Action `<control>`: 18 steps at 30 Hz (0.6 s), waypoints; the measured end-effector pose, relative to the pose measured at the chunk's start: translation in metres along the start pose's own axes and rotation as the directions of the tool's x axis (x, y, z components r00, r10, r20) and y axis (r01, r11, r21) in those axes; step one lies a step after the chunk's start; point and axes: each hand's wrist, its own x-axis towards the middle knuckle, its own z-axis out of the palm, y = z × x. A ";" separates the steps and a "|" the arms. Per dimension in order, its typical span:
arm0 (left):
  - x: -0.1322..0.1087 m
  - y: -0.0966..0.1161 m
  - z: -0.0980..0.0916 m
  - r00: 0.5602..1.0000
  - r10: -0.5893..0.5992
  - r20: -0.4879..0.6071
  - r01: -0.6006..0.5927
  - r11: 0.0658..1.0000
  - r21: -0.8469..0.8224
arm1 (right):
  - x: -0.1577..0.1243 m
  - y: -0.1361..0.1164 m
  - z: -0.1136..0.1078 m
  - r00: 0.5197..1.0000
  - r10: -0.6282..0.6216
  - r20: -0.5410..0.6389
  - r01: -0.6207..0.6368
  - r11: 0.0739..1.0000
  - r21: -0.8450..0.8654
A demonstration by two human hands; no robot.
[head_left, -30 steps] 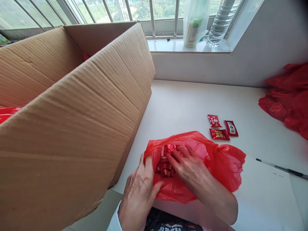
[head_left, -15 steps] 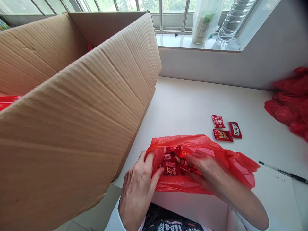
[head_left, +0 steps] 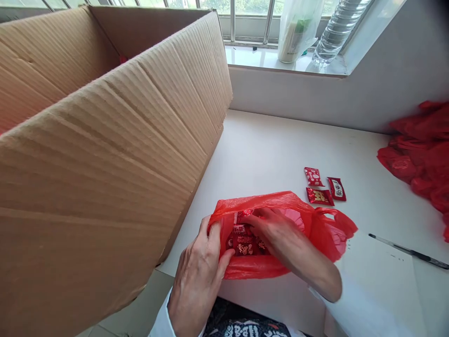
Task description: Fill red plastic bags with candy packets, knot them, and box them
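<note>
A red plastic bag (head_left: 256, 271) lies open at the table's front edge, with several small red wrapped candies (head_left: 244, 244) inside. My left hand (head_left: 201, 269) grips the bag's left rim, fingers inside and thumb over the near edge. Inside the bag's mouth, my right hand (head_left: 273, 231) reaches down among the candies. Its fingertips are partly hidden, and I cannot make out whether a candy is between them. Beyond the bag lie three loose packets: a dotted red one (head_left: 313, 177), a red and gold one (head_left: 320, 196) and a dark red one (head_left: 337, 189).
A large open cardboard box (head_left: 140, 154) takes up the left side. Heaped red plastic bags (head_left: 417, 154) lie at the right by the wall. A pen (head_left: 409, 252) rests near a paper sheet (head_left: 382, 281). Plastic cups (head_left: 338, 32) stand on the windowsill.
My right hand has moved left and deeper over the candies in the bag. The bag's right handle end has folded inward. My left hand keeps its hold on the rim.
</note>
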 end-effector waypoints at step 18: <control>0.000 0.004 -0.002 0.967 0.193 -0.169 -0.168 0.975 0.148 | 0.006 0.019 -0.005 0.969 0.245 -0.021 -0.236 0.951 0.201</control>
